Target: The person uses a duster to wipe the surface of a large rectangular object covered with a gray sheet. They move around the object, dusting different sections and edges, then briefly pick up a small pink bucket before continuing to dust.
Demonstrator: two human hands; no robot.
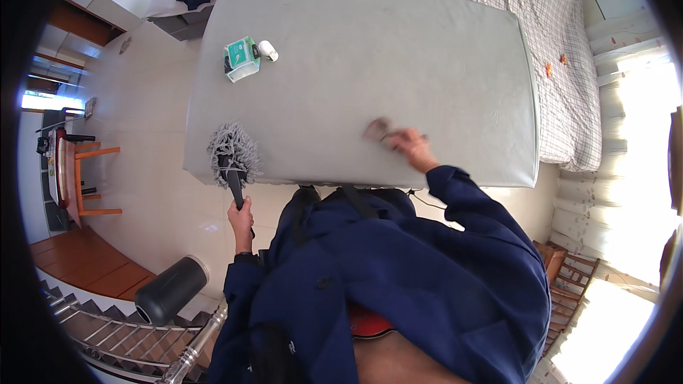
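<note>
Duster in the left hand, gripped by its black handle, with fingers wrapped closed around it. Shaggy and grey at the head, turned away from the body, and set over the near left corner of a grey covered table. Cannot tell whether resting on the surface or just above it. Small brownish-grey tool in the right hand, held in bent fingers over the near half of the tabletop, close to the middle of its width. Too blurred to name more exactly, or to tell whether pressed against the cover. Hands well apart from each other, each closed on its own tool, both reaching out of dark blue sleeves.

Farther back on the same tabletop, toward the left, a green and white packet with a small white container just beside it. Past the right edge, a pale checked bedspread with small orange bits on it, then a pale patterned curtain. Off to the left, glossy light floor and orange-brown wooden furniture with slim legs. Lower left, a black cylindrical bin near a metal railing.
</note>
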